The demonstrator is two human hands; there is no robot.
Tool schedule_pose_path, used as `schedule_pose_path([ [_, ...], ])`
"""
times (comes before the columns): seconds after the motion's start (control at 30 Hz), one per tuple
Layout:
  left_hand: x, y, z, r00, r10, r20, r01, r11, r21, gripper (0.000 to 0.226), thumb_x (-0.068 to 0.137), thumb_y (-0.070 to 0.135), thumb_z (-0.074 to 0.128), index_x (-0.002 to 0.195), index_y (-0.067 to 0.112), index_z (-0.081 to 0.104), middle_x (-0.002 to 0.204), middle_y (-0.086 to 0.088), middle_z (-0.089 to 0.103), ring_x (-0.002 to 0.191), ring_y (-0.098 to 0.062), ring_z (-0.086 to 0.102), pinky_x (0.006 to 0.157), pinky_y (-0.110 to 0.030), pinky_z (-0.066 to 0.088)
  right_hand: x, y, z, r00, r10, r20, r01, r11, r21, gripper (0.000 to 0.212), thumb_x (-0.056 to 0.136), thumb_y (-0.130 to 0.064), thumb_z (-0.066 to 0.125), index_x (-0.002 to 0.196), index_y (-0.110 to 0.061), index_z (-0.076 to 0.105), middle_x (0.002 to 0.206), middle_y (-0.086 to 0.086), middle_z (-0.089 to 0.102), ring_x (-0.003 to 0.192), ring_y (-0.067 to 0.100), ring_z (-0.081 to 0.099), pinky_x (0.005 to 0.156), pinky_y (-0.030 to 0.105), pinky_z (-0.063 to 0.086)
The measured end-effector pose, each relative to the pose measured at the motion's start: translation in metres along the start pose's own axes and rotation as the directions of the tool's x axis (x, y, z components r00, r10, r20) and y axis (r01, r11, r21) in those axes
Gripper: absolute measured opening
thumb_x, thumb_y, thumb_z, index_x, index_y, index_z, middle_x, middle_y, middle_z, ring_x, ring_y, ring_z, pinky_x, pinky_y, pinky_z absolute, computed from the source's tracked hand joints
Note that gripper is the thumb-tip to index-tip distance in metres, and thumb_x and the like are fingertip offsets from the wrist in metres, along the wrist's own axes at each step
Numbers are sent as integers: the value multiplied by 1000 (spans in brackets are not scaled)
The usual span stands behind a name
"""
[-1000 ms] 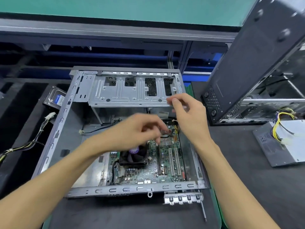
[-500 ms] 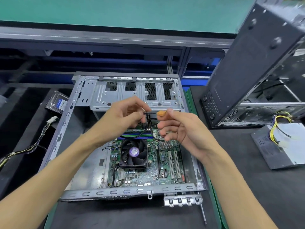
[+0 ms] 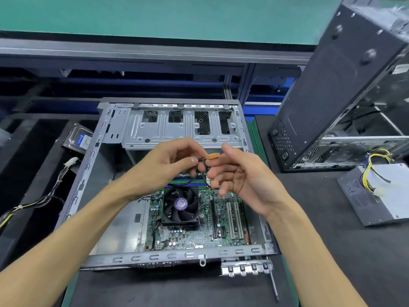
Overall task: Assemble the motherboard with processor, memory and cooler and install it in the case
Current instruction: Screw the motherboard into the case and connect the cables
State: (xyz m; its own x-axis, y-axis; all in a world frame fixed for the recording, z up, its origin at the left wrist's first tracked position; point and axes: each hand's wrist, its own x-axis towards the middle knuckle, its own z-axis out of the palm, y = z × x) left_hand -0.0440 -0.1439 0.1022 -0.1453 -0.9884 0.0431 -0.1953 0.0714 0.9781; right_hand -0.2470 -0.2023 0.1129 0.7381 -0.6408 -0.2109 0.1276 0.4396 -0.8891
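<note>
My left hand pinches the cable; right hand, loosely spread, supports the orange plug. Align pins before seating toward the board's 12 o'clock edge.

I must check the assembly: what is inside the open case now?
Inside the case lies the motherboard with the cooler. The hands cover its far part.
</note>
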Motion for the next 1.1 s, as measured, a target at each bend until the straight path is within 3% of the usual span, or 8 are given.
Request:
schedule_pose_path([
  [0.23, -1, 9, 1, 995, -33, -94, 30, 999, -37, 21, 90, 24, 70, 110, 22, 73, 107, 0, 74, 99, -9, 68, 81, -15, 50, -1, 1, -8, 1000, -1, -13, 1, 999, -52, 21, 97, -20, 61, 96, -4, 75, 75, 5, 68, 62, 12, 63, 46, 21, 53],
  [0.47, 5, 22, 6, 994, -3, -108, 9, 998, 56, 23, 79, 38, 76, 99, 28, 78, 91, -24, 68, 76, -27, 59, 77, -34, 48, -1, 5, -10, 1000, 19, 21, -17, 997, -72, 30, 103, -20, 54, 78, -18, 69, 68, -3, 51, 53, 6, 47, 39, 17, 43],
  [0.63, 9, 30, 10, 999, 25, -48, -19, 993, 112, 21, 76, 35, 79, 95, 24, 79, 80, -7, 72, 72, -6, 62, 68, -14, 47, -3, 4, -15, 999, 22, 41, -19, 998, -64, 29, 104, -21, 52, 79, -18, 67, 64, -7, 45, 50, 4, 40, 36, 16, 36],
  [0.77, 16, 32, 16, 997, 34, -67, -19, 977, 212, 15, 76, 38, 80, 87, 27, 78, 73, -7, 69, 61, -10, 57, 60, -16, 42, -7, 5, -20, 996, -20, -89, 4, 984, -179, 39, 103, -23, 55, 68, -24, 71, 58, -6, 46, 45, 6, 37, 33, 16, 28],
  [0.83, 19, 29, 21, 999, 1, -38, 9, 968, 250, 14, 76, 39, 81, 86, 29, 77, 76, 2, 72, 61, -8, 61, 60, -11, 43, -10, 6, -25, 951, -160, -265, 84, 958, -275, 35, 103, -23, 56, 74, -19, 76, 56, -5, 47, 43, 7, 33, 34, 17, 24],
  [0.93, 27, 17, 39, 990, -111, 88, 69, 923, 378, 16, 76, 45, 81, 84, 32, 76, 80, 19, 72, 71, 2, 65, 67, -10, 47, -20, 8, -40, 773, -397, -494, 162, 878, -451, 30, 103, -26, 56, 84, -17, 77, 58, -4, 46, 46, 10, 33, 41, 21, 27],
  [1.03, 36, -4, 67, 957, -240, 163, 126, 851, 510, 20, 75, 48, 82, 81, 31, 75, 80, 22, 70, 80, 4, 63, 79, -25, 52, -33, 18, -50, 625, -487, -610, 49, 804, -592, 28, 103, -27, 55, 84, -26, 77, 70, -11, 63, 57, 7, 51, 49, 35, 46],
  [1.1, 39, -19, 86, 937, -301, 180, 143, 797, 587, 22, 73, 51, 82, 79, 32, 72, 81, 24, 68, 82, 2, 62, 80, -29, 53, -39, 29, -52, 609, -463, -643, -25, 800, -600, 23, 102, -22, 56, 93, -29, 76, 90, -17, 72, 80, 4, 64, 72, 38, 58],
])
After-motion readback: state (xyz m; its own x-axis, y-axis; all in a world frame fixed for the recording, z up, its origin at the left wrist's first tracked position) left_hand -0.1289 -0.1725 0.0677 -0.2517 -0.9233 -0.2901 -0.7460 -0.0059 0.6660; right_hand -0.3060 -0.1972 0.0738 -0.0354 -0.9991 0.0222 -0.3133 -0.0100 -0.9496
